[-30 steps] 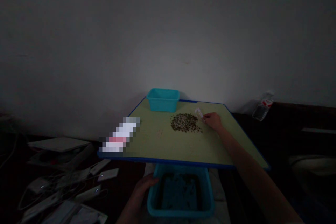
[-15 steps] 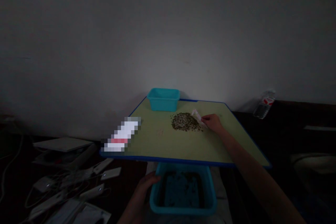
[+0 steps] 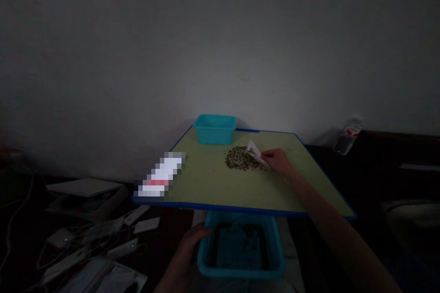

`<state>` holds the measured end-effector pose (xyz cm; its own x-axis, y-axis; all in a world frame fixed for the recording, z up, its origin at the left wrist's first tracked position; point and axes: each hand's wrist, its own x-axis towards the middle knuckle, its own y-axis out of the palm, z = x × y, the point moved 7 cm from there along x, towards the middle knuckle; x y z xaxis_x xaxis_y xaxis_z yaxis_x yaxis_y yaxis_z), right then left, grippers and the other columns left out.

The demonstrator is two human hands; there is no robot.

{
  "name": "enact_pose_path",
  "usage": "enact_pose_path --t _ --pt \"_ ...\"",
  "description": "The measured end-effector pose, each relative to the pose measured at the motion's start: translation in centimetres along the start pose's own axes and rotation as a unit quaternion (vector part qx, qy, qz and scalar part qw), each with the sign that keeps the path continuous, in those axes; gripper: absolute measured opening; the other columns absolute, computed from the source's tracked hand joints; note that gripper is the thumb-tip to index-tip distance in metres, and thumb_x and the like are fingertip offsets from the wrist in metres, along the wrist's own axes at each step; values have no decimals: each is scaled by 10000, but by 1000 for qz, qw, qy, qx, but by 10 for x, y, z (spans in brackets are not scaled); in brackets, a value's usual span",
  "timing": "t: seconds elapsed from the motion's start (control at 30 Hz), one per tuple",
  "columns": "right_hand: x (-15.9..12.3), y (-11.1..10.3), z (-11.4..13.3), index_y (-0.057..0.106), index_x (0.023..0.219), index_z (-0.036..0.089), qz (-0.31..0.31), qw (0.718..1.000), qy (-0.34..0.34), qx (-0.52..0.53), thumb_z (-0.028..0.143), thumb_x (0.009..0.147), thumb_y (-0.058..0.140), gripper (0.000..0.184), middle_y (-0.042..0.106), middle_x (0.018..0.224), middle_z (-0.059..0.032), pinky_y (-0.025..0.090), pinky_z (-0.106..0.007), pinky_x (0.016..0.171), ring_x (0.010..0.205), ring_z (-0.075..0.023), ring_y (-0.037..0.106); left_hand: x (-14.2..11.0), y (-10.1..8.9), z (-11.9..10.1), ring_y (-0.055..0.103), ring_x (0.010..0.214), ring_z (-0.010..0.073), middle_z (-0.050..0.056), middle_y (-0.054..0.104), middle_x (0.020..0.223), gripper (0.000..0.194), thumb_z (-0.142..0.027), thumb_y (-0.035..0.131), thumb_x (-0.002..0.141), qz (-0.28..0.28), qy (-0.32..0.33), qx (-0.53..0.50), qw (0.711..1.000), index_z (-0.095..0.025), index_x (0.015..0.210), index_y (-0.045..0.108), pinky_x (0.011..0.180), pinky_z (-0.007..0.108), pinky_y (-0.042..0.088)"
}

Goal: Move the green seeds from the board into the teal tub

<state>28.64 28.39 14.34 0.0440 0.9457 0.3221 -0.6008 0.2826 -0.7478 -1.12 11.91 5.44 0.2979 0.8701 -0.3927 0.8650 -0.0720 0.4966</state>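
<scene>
My right hand [image 3: 277, 161] is closed on a thin white piece that looks like folded paper or card [image 3: 254, 151]. The piece slants over the right side of a loose pile of small dark and pale grains, perhaps seeds [image 3: 239, 159], spread on the yellow-green tabletop [image 3: 220, 187]. Below the table's near edge, my left hand [image 3: 192, 242] grips the left rim of a turquoise plastic basin [image 3: 240, 274]. Dark bits lie scattered over that basin's bottom. The left thumb shows on the rim; the other fingers are hidden.
Another turquoise basin [image 3: 215, 135] stands at the table's back left. A blurred-out bright phone-like slab [image 3: 160, 176] lies at the left edge. Power strips and cables [image 3: 120, 247] clutter the floor side on the left. A plastic bottle [image 3: 348, 137] leans against the wall at right.
My right hand has shifted slightly left with the white piece, which now reaches further over the grain pile and stands more upright. My left hand stays on the lower basin.
</scene>
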Motion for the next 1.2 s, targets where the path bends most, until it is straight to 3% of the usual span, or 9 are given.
enact_pose_path --t 0.1,0.33,0.63,0.83,1.2 --pt "-1 1 5 714 881 184 6 1000 -20 6 314 724 540 268 703 774 -6 428 -238 592 673 -188 614 2 -2 2 666 702 261 62 743 732 245 -262 611 652 10 -2 9 1000 -154 858 689 663 356 484" --pt "-4 4 12 712 885 173 33 998 -38 29 305 717 547 270 696 749 -11 413 -216 568 645 -162 602 -2 -8 3 665 702 236 36 743 727 210 -240 639 627 -32 -6 2 999 -178 820 693 669 330 485" --pt "-8 9 14 712 857 140 85 993 -43 67 315 711 549 280 676 645 -25 413 -208 553 572 -132 572 -1 -2 1 666 658 257 53 739 668 202 -241 631 614 -24 -19 -4 1000 -155 784 695 652 361 489" --pt "-8 11 12 711 855 120 89 992 -42 81 313 704 559 288 673 646 -33 424 -214 551 579 -140 578 -2 4 0 666 732 252 64 743 757 231 -223 586 688 37 -13 -19 999 -150 887 679 693 356 490" --pt "-6 17 6 715 815 116 113 984 -42 129 323 669 602 277 665 617 -35 405 -210 506 528 -133 562 0 -9 7 661 722 213 41 740 788 204 -230 616 688 11 -27 -15 999 -181 875 680 684 319 490"
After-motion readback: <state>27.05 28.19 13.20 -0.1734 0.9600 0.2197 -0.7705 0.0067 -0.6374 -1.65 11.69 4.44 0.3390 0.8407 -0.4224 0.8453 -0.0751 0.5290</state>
